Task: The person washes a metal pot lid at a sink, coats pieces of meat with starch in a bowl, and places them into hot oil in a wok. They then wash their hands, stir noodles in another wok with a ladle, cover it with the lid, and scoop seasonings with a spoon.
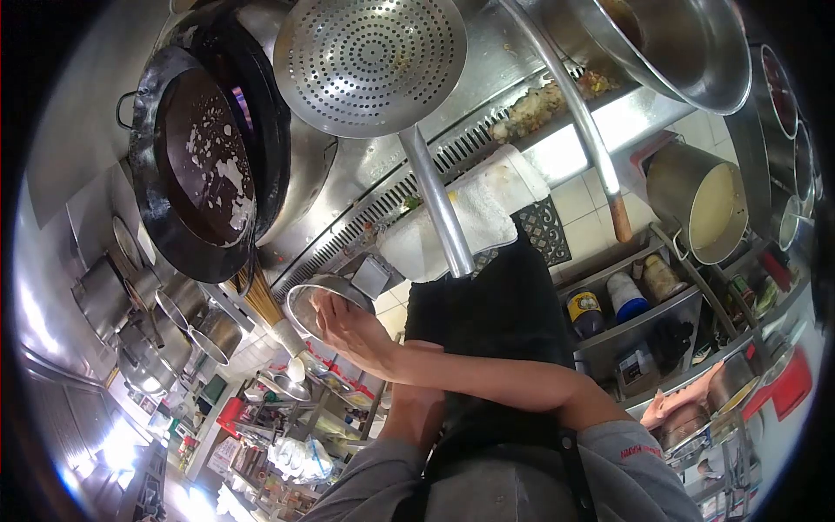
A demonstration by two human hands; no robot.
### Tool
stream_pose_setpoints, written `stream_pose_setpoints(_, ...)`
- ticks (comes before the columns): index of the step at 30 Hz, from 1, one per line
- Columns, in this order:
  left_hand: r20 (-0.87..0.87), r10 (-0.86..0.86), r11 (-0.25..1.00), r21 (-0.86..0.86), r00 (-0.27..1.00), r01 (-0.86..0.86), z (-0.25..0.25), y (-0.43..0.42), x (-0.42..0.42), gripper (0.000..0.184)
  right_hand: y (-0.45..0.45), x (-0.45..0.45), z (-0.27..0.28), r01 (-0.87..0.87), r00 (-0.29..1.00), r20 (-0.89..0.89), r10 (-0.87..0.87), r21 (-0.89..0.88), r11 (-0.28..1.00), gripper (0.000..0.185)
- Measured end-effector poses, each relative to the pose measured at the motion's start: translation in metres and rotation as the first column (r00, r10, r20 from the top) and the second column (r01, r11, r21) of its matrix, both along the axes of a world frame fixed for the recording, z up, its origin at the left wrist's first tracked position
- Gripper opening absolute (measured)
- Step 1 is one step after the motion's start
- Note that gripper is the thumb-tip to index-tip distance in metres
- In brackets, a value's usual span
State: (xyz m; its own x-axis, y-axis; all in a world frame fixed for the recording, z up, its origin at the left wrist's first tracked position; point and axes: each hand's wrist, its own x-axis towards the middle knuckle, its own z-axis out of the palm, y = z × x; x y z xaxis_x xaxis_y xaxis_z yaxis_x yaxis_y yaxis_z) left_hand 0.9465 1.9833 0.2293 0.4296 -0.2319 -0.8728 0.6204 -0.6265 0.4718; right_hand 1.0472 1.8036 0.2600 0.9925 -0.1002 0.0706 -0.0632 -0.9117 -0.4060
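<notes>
My right hand (pixel 346 326) reaches across my body to the left. Its fingers are bunched together and bent down into a round metal bowl (pixel 301 306); whatever they hold is hidden. My left forearm (pixel 414 411) passes beneath the right one. Most of my left hand (pixel 424 345) is covered by the right wrist, so its fingers do not show. Next to the bowl stands a small square metal container (pixel 371 277). A white towel (pixel 461 217) lies along the stove's front edge, behind the handle of a large perforated strainer (pixel 370 61).
A black wok (pixel 152 174) with dark liquid and pale foam stands at upper left, a bamboo brush (pixel 261 300) below it. A long ladle handle (pixel 578 113) slants down at right. Food scraps (pixel 548 109) lie by the grate. A pot of yellowish liquid (pixel 718 213) stands beside bottle shelves (pixel 639 322).
</notes>
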Motion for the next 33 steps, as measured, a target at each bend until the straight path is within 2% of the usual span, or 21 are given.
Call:
stream_pose_setpoints(1, -0.215, 0.515, 0.843, -0.047, 0.830, -0.535, -0.019, 0.033, -0.019, 0.033, -0.002, 0.001, 0.000, -0.017, 1.000, -0.003, 0.017, -0.035, 0.999, 0.034)
stream_pose_setpoints(2, -0.412, 0.829, 0.426, 0.029, 0.377, -0.904, -0.040, 0.057, -0.034, 0.034, -0.003, 0.001, 0.001, -0.037, 0.999, -0.004, 0.037, -0.070, 0.997, 0.034)
stream_pose_setpoints(5, -0.203, 0.764, 0.616, -0.055, 0.613, -0.786, -0.120, 0.077, -0.037, 0.041, 0.012, 0.001, -0.004, 0.164, 0.984, 0.037, -0.175, 0.204, 0.965, 0.033)
stream_pose_setpoints(7, -0.033, 0.689, 0.719, -0.092, 0.724, -0.689, -0.150, 0.064, -0.022, 0.048, 0.013, 0.002, 0.000, 0.124, 0.992, 0.005, -0.127, 0.183, 0.975, 0.030)
stream_pose_setpoints(8, 0.037, 0.710, 0.696, -0.190, 0.703, -0.692, -0.139, 0.064, -0.016, 0.048, 0.011, 0.004, 0.001, 0.104, 0.995, -0.010, -0.104, 0.166, 0.981, 0.029)
stream_pose_setpoints(9, 0.100, 0.730, 0.671, -0.290, 0.676, -0.682, -0.120, 0.055, -0.006, 0.049, 0.010, 0.006, 0.000, 0.124, 0.988, 0.052, -0.145, 0.293, 0.948, 0.023)
stream_pose_setpoints(10, 0.125, 0.815, 0.550, -0.470, 0.565, -0.690, -0.064, 0.039, 0.014, 0.046, 0.024, 0.012, -0.011, 0.120, 0.990, 0.045, -0.137, 0.279, 0.953, 0.022)
stream_pose_setpoints(12, 0.331, 0.828, 0.554, -0.370, 0.452, -0.746, -0.016, 0.035, 0.041, 0.043, 0.016, 0.015, -0.005, 0.069, 0.997, -0.002, -0.074, 0.360, 0.930, 0.024)
stream_pose_setpoints(14, 0.382, 0.782, 0.622, -0.434, 0.492, -0.652, 0.020, 0.002, 0.073, 0.039, 0.020, 0.021, -0.009, 0.040, 0.997, 0.029, -0.065, 0.533, 0.845, 0.028)
stream_pose_setpoints(16, 0.478, 0.744, 0.634, -0.282, 0.467, -0.720, 0.017, -0.008, 0.088, 0.036, 0.010, 0.022, -0.004, -0.027, 0.989, 0.134, -0.068, 0.600, 0.800, 0.025)
stream_pose_setpoints(18, 0.620, 0.632, 0.723, -0.258, 0.465, -0.641, -0.025, 0.011, 0.090, 0.036, -0.003, 0.031, 0.004, -0.079, 0.994, 0.017, 0.109, 0.795, 0.602, 0.021)
stream_pose_setpoints(20, 0.813, 0.345, 0.862, -0.078, 0.469, -0.500, -0.004, 0.004, 0.096, 0.034, -0.016, 0.031, 0.048, 0.040, 0.998, -0.056, -0.002, 0.697, 0.716, 0.018)
stream_pose_setpoints(21, 0.780, 0.413, 0.860, -0.163, 0.471, -0.483, 0.018, -0.001, 0.099, 0.035, -0.016, 0.032, 0.048, -0.004, 1.000, 0.011, -0.004, 0.689, 0.725, 0.018)
stream_pose_setpoints(22, 0.738, 0.478, 0.849, -0.247, 0.477, -0.468, 0.040, -0.006, 0.102, 0.036, -0.014, 0.031, 0.058, 0.005, 1.000, 0.004, -0.010, 0.688, 0.726, 0.017)
stream_pose_setpoints(24, 0.864, 0.345, 0.915, -0.223, 0.367, -0.335, 0.046, 0.010, 0.109, 0.039, -0.007, 0.031, 0.088, 0.028, 0.999, -0.008, -0.031, 0.691, 0.722, 0.017)
stream_pose_setpoints(25, 0.784, 0.454, 0.878, -0.315, 0.424, -0.360, 0.052, 0.017, 0.113, 0.044, -0.002, 0.032, 0.112, 0.120, 0.991, -0.126, -0.052, 0.622, 0.774, 0.019)
stream_pose_setpoints(27, 0.664, 0.561, 0.828, -0.464, 0.494, -0.315, 0.063, 0.033, 0.121, 0.047, 0.014, 0.031, 0.143, 0.099, 0.995, -0.050, -0.091, 0.735, 0.671, 0.020)
stream_pose_setpoints(28, 0.660, 0.564, 0.822, -0.504, 0.496, -0.265, 0.078, 0.040, 0.124, 0.049, 0.022, 0.030, 0.158, 0.085, 0.993, -0.016, -0.117, 0.789, 0.609, 0.020)
stream_pose_setpoints(29, 0.653, 0.568, 0.812, -0.543, 0.500, -0.213, 0.093, 0.047, 0.127, 0.050, 0.027, 0.031, 0.172, -0.017, 0.993, 0.094, -0.076, 0.728, 0.685, 0.020)
stream_pose_setpoints(32, 0.689, 0.539, 0.810, -0.581, 0.484, -0.075, 0.124, 0.064, 0.141, 0.051, 0.044, 0.032, 0.226, 0.087, 0.996, -0.053, -0.070, 0.721, 0.688, 0.018)
stream_pose_setpoints(33, 0.686, 0.529, 0.812, -0.580, 0.499, -0.063, 0.131, 0.068, 0.146, 0.051, 0.049, 0.035, 0.237, 0.055, 0.998, -0.017, -0.063, 0.735, 0.676, 0.016)
